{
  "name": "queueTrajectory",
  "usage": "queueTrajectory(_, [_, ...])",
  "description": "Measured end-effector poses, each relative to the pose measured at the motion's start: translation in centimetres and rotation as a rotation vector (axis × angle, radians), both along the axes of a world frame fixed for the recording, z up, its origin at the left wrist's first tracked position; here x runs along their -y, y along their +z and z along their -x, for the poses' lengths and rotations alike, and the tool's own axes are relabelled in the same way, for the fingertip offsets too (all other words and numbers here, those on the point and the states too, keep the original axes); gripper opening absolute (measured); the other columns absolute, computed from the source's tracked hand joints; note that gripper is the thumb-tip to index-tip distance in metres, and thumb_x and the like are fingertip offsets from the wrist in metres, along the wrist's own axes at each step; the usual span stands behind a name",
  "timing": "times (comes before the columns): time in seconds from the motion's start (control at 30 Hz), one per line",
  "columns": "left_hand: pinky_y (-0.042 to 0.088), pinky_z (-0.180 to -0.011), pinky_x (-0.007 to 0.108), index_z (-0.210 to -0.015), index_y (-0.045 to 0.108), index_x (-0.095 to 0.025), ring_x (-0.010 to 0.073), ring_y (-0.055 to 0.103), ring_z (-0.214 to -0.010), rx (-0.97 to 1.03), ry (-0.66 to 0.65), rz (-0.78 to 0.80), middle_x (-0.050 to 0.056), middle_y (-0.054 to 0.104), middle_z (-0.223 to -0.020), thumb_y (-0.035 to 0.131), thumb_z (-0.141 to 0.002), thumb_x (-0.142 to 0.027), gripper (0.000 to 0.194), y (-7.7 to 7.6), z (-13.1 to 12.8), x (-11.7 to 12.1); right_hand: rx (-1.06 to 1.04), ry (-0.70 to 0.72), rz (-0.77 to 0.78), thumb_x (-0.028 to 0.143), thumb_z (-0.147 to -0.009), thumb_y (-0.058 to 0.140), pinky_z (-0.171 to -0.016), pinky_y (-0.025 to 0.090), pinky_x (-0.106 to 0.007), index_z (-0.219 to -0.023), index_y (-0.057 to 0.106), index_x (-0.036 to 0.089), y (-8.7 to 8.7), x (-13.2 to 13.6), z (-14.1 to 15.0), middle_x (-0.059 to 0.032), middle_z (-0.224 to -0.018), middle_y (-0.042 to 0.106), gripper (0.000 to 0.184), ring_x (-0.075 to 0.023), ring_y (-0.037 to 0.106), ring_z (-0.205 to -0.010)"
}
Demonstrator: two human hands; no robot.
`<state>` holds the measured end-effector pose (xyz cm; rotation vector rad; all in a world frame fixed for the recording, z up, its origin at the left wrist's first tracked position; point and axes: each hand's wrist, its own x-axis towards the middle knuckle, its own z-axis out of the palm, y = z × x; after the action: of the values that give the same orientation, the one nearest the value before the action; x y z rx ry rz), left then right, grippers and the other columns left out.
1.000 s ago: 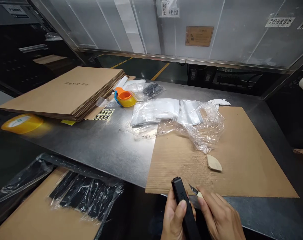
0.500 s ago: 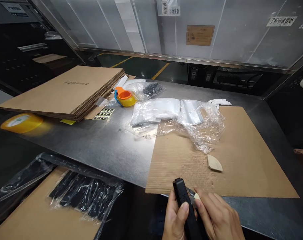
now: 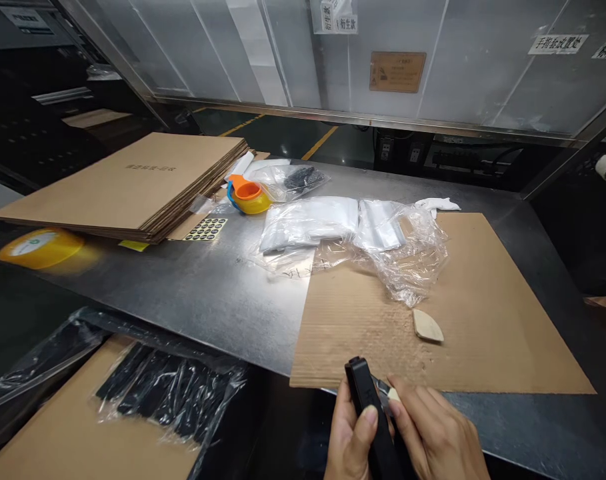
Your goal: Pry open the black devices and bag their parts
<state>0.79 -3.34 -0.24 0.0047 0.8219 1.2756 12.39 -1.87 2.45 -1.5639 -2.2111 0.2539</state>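
Observation:
My left hand is wrapped round a long black plastic part, which tilts up and away from me over the table's front edge. Between the fingers of my right hand is a craft knife, its blade up against the right side of the black part. The blade's tip is hidden behind that part. Beyond my hands, a beige wedge-shaped pad lies on a flat cardboard sheet.
Clear plastic bags lie across the table's middle. Stacked cardboard, a tape roll and an orange-and-yellow tape dispenser are on the left. An open box with bagged black parts stands lower left. A grey panel hangs overhead.
The craft knife, held apart from the black part a second ago, moved left against its side. The right hand shifted slightly with it. Between the last two frames the hands barely differ.

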Motion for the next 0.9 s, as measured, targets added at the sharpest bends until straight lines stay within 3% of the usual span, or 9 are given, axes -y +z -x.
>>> queueTrajectory(0.17, [0.038, -0.053, 0.020, -0.121, 0.045, -0.027, 0.0082, 0.052, -0.055, 0.013, -0.002, 0.025, -0.002, 0.060, -0.070, 0.077, -0.062, -0.032, 0.067, 0.19, 0.04, -0.04, -0.017, -0.011, -0.056, 0.033, -0.096, 0.027, -0.047, 0.045, -0.020, -0.103, 0.063, 0.018, 0.13, -0.04, 0.12, -0.0026, -0.064, 0.064, 0.039, -0.0139, 0.062, -0.056])
queueTrajectory(0.47, [0.037, -0.051, 0.020, -0.115, 0.051, -0.026, 0.0088, 0.054, -0.054, 0.025, -0.008, 0.025, -0.001, 0.061, -0.071, 0.079, -0.060, -0.030, 0.061, 0.77, 0.11, -0.26, 0.008, 0.001, 0.005, 0.032, -0.095, 0.033, -0.051, 0.047, -0.020, -0.110, 0.060, 0.019, -0.30, 0.31, -0.27, -0.0032, -0.071, 0.066, 0.034, -0.0136, 0.063, -0.062])
queueTrajectory(0.73, [0.044, -0.062, 0.026, -0.125, 0.042, -0.028, 0.0100, 0.054, -0.056, 0.010, 0.002, 0.038, -0.001, 0.060, -0.072, 0.078, -0.060, -0.033, 0.075, 0.10, -0.04, 0.00, 0.007, -0.004, -0.067, 0.033, -0.096, 0.028, -0.049, 0.047, -0.020, -0.104, 0.064, 0.016, 0.13, -0.15, 0.13, -0.0043, -0.068, 0.066, 0.040, -0.0136, 0.063, -0.057])
queueTrajectory(0.9, [0.044, -0.063, 0.024, -0.121, 0.045, -0.029, 0.0088, 0.054, -0.056, 0.022, 0.011, 0.022, -0.002, 0.060, -0.072, 0.078, -0.061, -0.032, 0.069, 0.10, -0.20, -0.03, 0.024, -0.021, -0.069, 0.034, -0.096, 0.027, -0.047, 0.046, -0.019, -0.104, 0.064, 0.017, 0.18, 0.08, 0.12, -0.0039, -0.067, 0.066, 0.041, -0.0133, 0.063, -0.057])
